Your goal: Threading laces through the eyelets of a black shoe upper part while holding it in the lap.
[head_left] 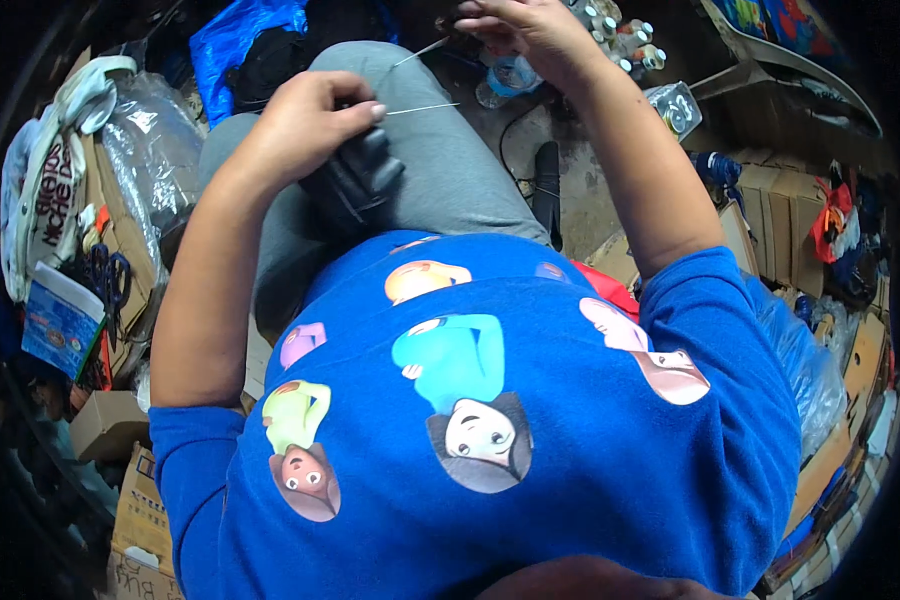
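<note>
The left hand is seen at about eleven o'clock from the picture's middle, closed with thumb and fingertips pinched on a thin pale needle whose shaft runs out toward three o'clock from the fingertips. Under the same hand a dark, folded piece of black material is pressed against the lap, resting on the grey trousers; whether it is a glove or a scrap of leather cannot be told. The right hand is found at twelve o'clock, near the upper edge, its fingers curled and drawn together around something small and dark; what is grasped cannot be made out, though a second thin pale line is seen slanting from it down toward seven o'clock. The two hands are held apart, the needle lying between them.

Just beyond the right hand, at one o'clock, a cluster of small bottles and spools is seen on the ground, with a clear plastic bottle lying just beside the wrist. A black cable is trailed across the bare floor below it. At ten o'clock a clear plastic bag and a pale cloth tote bag are heaped together, with cardboard boxes further down at eight o'clock. At three o'clock more cardboard boxes are stacked. The lower half of the picture is filled by a blue printed shirt.
</note>
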### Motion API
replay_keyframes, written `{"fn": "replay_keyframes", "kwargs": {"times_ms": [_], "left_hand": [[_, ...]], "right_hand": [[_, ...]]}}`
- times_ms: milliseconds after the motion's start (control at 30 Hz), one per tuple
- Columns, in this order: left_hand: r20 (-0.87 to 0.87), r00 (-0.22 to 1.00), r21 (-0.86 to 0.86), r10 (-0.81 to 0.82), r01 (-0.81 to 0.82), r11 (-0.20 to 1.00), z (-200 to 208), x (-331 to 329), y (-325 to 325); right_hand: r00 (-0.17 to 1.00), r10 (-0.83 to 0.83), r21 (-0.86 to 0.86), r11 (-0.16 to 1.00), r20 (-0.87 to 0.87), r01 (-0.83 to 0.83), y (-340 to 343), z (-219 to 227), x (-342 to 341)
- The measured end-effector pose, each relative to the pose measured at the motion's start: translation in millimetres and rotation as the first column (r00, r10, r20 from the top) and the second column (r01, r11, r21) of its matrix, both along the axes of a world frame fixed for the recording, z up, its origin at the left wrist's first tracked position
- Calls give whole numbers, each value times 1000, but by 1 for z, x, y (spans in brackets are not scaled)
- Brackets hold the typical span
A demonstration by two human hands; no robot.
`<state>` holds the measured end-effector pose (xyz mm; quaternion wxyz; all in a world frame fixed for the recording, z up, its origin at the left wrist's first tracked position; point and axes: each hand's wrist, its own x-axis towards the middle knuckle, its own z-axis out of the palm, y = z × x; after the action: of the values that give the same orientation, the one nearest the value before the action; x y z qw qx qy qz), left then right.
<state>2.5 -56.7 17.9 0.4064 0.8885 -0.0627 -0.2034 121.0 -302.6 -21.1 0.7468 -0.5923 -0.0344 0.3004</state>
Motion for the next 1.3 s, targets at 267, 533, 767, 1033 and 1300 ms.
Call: {"fn": "replay_keyframes", "kwargs": {"times_ms": [267, 533, 767, 1033, 1300], "left_hand": [[-79, 988, 204, -133, 147, 968, 34, 8, -1], [-264, 907, 315, -327, 402, 860, 43, 32, -13], [128, 987, 79, -99, 90, 993, 7, 28, -12], [294, 941, -25, 169, -169, 985, -4, 20, -11], [798, 459, -101, 390, -536, 838, 1, -43, 102]], "right_hand": [[993, -102, -376, 924, -54, 75, -84, -118, -36], [952, -6, -217, 973, 305, 75, -9, -19, 38], [621, -150, -71, 946, 770, 316, 39, 81, 95], [658, 7, -137, 980, 753, 147, 91, 74, 56], [741, 142, -266, 963, 656, 51, 90, 65, 33]]}}
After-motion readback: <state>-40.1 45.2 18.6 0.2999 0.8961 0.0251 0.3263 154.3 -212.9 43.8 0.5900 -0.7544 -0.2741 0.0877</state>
